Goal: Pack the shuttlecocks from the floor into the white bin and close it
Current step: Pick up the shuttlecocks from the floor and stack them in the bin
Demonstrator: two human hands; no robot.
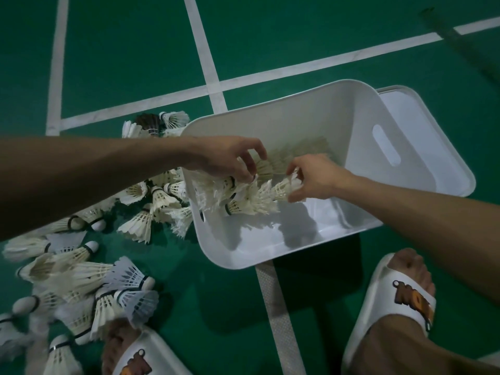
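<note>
Nearest me are the person's two feet in white slippers (pixel 389 296), planted on the green floor (pixel 221 307). By the left foot the loose shuttlecocks (pixel 81 277) lie in a heap that runs up to the side of the white bin (pixel 232 255), so most of the job looks undone. The bin sits open just ahead of the feet with only a small bunch (pixel 243 201) lying in it against the left wall. Both hands are over that bunch. The left hand (pixel 230 158) has its fingers curled down into the top of the bunch, seemingly pinching one by the cork end. The right hand (pixel 316 177) nips a single shuttlecock (pixel 284 188) by the edge of its feathers. I'd say they are setting these down, and the neat way is to lay each one on its side, or nest cork into skirt, rather than press on the feathers, several of which already look frayed. Starting from one wall and working across should leave room for the heap. Beyond the bin, poking out at its far right, lies the lid (pixel 400 96), and past that the white court lines (pixel 213 85) cross.
</note>
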